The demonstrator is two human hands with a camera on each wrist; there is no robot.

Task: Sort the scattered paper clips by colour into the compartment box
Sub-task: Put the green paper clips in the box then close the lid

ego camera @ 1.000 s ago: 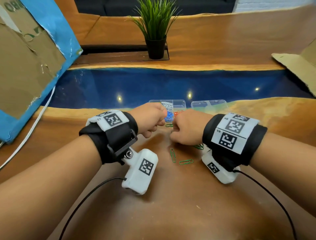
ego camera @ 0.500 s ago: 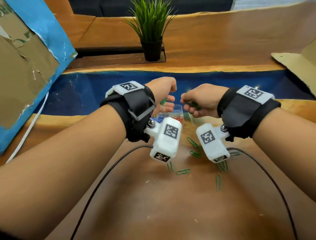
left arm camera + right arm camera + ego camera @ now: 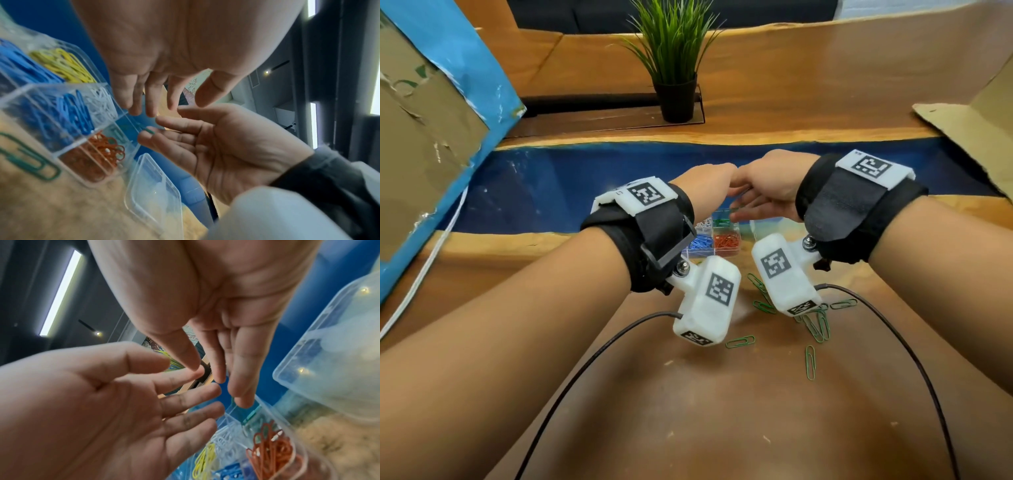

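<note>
Both hands (image 3: 722, 192) splayed (nothing gripped)

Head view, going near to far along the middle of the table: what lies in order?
Loose green paper clips → compartment box → left hand and right hand, side by side above the box → blue strip of the table → potted plant.
</note>
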